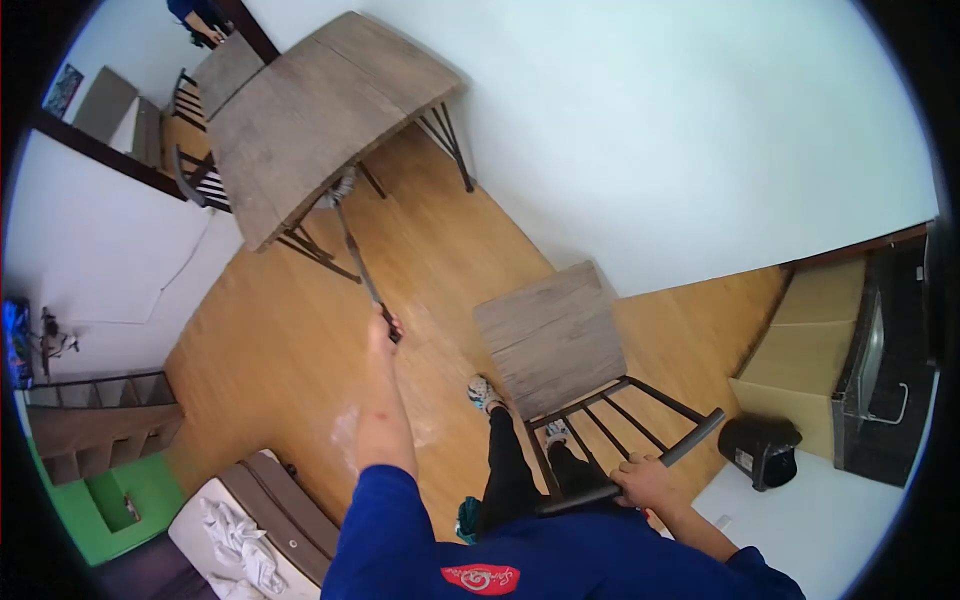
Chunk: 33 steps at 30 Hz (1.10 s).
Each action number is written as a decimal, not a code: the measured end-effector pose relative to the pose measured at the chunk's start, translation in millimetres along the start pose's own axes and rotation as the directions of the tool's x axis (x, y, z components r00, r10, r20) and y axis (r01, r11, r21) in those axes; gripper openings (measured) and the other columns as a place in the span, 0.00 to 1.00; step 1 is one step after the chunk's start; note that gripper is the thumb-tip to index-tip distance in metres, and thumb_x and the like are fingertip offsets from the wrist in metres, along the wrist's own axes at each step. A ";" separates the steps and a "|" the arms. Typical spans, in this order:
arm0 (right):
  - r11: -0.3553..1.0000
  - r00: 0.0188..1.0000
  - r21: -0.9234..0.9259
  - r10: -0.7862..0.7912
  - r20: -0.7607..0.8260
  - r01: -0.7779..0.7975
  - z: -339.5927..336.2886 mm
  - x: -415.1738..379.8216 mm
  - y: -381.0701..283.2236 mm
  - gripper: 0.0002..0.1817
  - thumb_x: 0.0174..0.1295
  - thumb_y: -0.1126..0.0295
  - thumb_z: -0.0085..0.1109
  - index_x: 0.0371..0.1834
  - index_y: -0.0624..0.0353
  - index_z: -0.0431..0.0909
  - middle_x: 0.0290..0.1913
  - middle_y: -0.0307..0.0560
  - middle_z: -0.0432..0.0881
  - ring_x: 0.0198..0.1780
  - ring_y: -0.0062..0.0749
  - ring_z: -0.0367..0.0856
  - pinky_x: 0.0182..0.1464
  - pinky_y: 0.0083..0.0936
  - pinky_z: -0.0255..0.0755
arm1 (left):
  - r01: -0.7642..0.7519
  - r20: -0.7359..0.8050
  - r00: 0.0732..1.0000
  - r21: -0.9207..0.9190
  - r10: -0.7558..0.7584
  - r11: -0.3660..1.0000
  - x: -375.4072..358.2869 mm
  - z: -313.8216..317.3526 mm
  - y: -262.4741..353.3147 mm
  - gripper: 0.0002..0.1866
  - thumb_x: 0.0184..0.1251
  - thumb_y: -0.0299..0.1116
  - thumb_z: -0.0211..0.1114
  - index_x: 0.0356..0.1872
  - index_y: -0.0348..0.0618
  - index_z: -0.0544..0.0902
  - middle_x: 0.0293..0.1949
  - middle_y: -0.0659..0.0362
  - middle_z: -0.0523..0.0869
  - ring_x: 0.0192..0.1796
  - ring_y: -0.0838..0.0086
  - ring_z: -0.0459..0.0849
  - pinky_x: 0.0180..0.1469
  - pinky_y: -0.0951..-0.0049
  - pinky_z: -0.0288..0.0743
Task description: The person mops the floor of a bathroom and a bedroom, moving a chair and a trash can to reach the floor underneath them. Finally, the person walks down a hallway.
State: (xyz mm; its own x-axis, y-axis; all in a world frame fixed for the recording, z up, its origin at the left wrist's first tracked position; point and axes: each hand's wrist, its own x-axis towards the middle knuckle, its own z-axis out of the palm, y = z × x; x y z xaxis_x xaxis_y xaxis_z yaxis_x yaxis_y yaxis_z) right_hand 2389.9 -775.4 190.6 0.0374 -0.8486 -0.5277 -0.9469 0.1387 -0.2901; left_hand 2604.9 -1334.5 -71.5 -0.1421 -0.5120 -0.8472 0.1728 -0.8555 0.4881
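My left hand (384, 328) reaches forward, its fingers wrapped round the end of a long dark handle. This is a mop (358, 258), whose greyish head lies partly hidden under the near edge of the wooden table (320, 100). My right hand (642, 480) grips the top rail of a chair (555, 340) close to my body. The chair has a grey-brown wooden seat and a black metal spindle back, and it stands between my legs and the white wall. Pale, shiny patches mark the wooden floor (290, 330) below my left arm.
A black bin (760, 450) and cardboard (805, 340) stand to the right beside a dark cabinet (890, 360). At lower left are a cushioned seat (285, 510) bearing white cloth (240, 545) and a shelf unit (105, 430). A mirror (150, 110) reflects the table and chairs.
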 end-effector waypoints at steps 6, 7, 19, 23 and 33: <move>0.994 0.996 0.079 0.073 0.053 -0.077 -2.0 8.0 -1.2 0.21 0.33 0.53 0.75 0.33 0.44 0.82 0.32 0.35 0.80 0.43 0.36 0.81 0.42 0.36 0.75 | 0.194 0.005 0.981 0.001 -0.194 0.981 -48.0 -74.3 -68.3 0.29 0.81 0.64 0.43 0.27 0.52 0.69 0.13 0.62 0.70 0.13 0.71 0.70 0.17 0.67 0.68; 0.993 0.991 0.071 0.082 0.110 -0.090 -6.0 8.8 -1.7 0.22 0.35 0.51 0.75 0.34 0.45 0.82 0.34 0.35 0.81 0.45 0.36 0.81 0.44 0.36 0.76 | 0.101 0.098 0.989 0.064 -0.107 0.993 -74.6 -107.2 -96.0 0.27 0.80 0.64 0.45 0.28 0.54 0.70 0.13 0.62 0.70 0.13 0.70 0.70 0.16 0.67 0.68; 0.995 0.995 0.084 0.052 0.083 -0.059 9.4 3.7 5.5 0.15 0.43 0.56 0.72 0.33 0.44 0.80 0.35 0.34 0.81 0.45 0.34 0.81 0.47 0.35 0.74 | 0.396 -0.290 0.913 0.462 -0.286 0.794 -459.6 -219.0 -200.4 0.24 0.83 0.57 0.47 0.59 0.48 0.74 0.19 0.60 0.75 0.14 0.76 0.72 0.14 0.73 0.67; 0.989 0.989 0.138 0.033 0.145 -0.053 -0.1 5.7 7.8 0.10 0.53 0.63 0.66 0.39 0.47 0.80 0.39 0.38 0.81 0.49 0.37 0.80 0.49 0.38 0.76 | 0.356 -0.255 0.932 0.517 -0.256 0.779 -414.9 -155.4 -189.4 0.24 0.83 0.57 0.46 0.58 0.47 0.73 0.18 0.61 0.73 0.14 0.76 0.71 0.15 0.73 0.67; 0.983 0.986 0.155 0.079 0.144 -0.101 -13.9 13.5 5.7 0.18 0.48 0.55 0.74 0.39 0.46 0.80 0.39 0.37 0.82 0.50 0.37 0.80 0.49 0.38 0.77 | 0.326 -0.149 0.944 0.569 -0.295 0.755 -385.2 -109.9 -155.7 0.23 0.83 0.57 0.47 0.56 0.47 0.71 0.17 0.61 0.72 0.12 0.76 0.70 0.12 0.76 0.63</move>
State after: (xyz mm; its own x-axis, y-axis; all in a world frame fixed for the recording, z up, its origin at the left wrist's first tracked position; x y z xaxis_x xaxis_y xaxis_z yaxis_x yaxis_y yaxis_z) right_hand 2380.5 -793.2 192.9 0.0080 -0.7527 -0.6583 -0.8847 0.3016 -0.3556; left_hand 2739.8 -995.5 155.8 -0.0402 -0.2194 -0.9748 -0.4700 -0.8567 0.2122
